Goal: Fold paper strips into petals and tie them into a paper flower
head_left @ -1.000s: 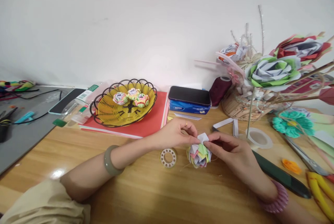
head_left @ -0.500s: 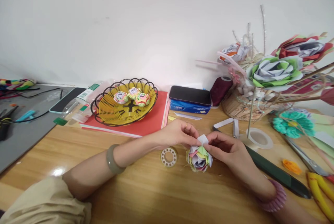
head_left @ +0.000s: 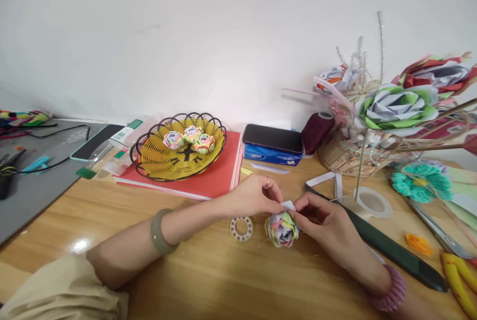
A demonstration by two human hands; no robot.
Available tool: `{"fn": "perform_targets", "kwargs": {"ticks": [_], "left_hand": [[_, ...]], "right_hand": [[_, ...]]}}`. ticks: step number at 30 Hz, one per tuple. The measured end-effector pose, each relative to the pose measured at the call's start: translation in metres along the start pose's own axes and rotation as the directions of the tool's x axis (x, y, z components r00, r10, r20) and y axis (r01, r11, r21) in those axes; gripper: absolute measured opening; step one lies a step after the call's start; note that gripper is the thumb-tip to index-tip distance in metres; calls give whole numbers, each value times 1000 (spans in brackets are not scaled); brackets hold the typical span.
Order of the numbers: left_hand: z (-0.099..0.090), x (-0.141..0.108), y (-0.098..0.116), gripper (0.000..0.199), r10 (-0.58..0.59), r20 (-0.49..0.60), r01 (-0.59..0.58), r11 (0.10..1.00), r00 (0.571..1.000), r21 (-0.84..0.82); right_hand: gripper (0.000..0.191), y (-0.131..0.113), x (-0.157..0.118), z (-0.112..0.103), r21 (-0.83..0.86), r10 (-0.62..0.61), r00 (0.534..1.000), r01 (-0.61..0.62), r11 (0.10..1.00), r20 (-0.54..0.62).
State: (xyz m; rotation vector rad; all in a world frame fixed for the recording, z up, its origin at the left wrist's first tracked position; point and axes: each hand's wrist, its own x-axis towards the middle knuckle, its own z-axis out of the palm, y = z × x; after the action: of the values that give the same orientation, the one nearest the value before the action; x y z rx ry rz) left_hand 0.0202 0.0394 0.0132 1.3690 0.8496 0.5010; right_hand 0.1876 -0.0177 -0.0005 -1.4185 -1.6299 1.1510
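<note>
Between my hands is a multicoloured paper flower (head_left: 283, 230) with white, green, yellow and pink petals, its open face tipped toward me just above the table. My left hand (head_left: 261, 196) pinches its upper edge from the left, thumb and forefinger at a small white paper tab (head_left: 288, 205). From the right, my right hand (head_left: 322, 220) grips the same edge with thumb and fingertips. Some fingertips are hidden behind the flower. A roll of tape (head_left: 241, 221) lies flat on the table to the left of the flower.
Three small paper flowers sit in a yellow woven basket (head_left: 164, 166) on red paper (head_left: 223, 178). Behind my hands are a phone (head_left: 272, 138) on a blue tissue pack (head_left: 272, 155). At right lie a dark green long tool (head_left: 398, 250), scissors (head_left: 439, 230) and a flower arrangement (head_left: 397, 106).
The paper flower has tilted and turned slightly, and less of the white tab shows above it. Both hands have drawn a little closer over its top edge.
</note>
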Motion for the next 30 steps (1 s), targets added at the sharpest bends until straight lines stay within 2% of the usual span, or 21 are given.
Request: {"fn": "perform_targets", "kwargs": {"ticks": [7, 10, 13, 16, 20, 22, 23, 24, 26, 28, 30], "left_hand": [[3, -2, -11, 10, 106, -118, -79, 974, 987, 212], [2, -3, -9, 10, 107, -112, -86, 981, 988, 175], [-2, -2, -3, 15, 85, -37, -85, 996, 996, -9], [-7, -2, 3, 26, 96, 101, -80, 986, 990, -145], [-7, -5, 4, 47, 89, 346, -87, 996, 934, -21], [-5, -6, 2, 47, 98, 397, -133, 989, 912, 63], [-3, -6, 0, 47, 124, 379, -169, 982, 917, 88], [-2, -5, -2, 48, 164, 331, -212, 970, 929, 115], [0, -3, -6, 53, 241, 165, -273, 938, 956, 211], [1, -2, -8, 54, 301, 13, -287, 893, 954, 347], [1, -2, -9, 51, 341, -53, -279, 840, 939, 465]], "right_hand": [[22, -6, -2, 3, -146, -128, 989, 117, 982, -68], [17, -6, -5, 2, -236, -191, 979, 168, 957, -77], [8, -5, -9, -1, -390, -343, 932, 274, 879, -118], [8, -4, -11, -4, -515, -526, 837, 387, 765, -152], [22, -1, -12, -6, -552, -670, 733, 513, 658, -117], [24, 0, -12, -6, -549, -702, 707, 554, 626, -89], [24, 0, -12, -6, -556, -709, 700, 555, 618, -89], [23, 0, -11, -5, -567, -703, 702, 537, 625, -111], [18, -3, -10, -4, -549, -635, 741, 445, 708, -218], [8, -7, -7, -4, -432, -459, 834, 308, 848, -307], [17, -13, -5, -4, -251, -231, 942, 169, 953, -244]]}}
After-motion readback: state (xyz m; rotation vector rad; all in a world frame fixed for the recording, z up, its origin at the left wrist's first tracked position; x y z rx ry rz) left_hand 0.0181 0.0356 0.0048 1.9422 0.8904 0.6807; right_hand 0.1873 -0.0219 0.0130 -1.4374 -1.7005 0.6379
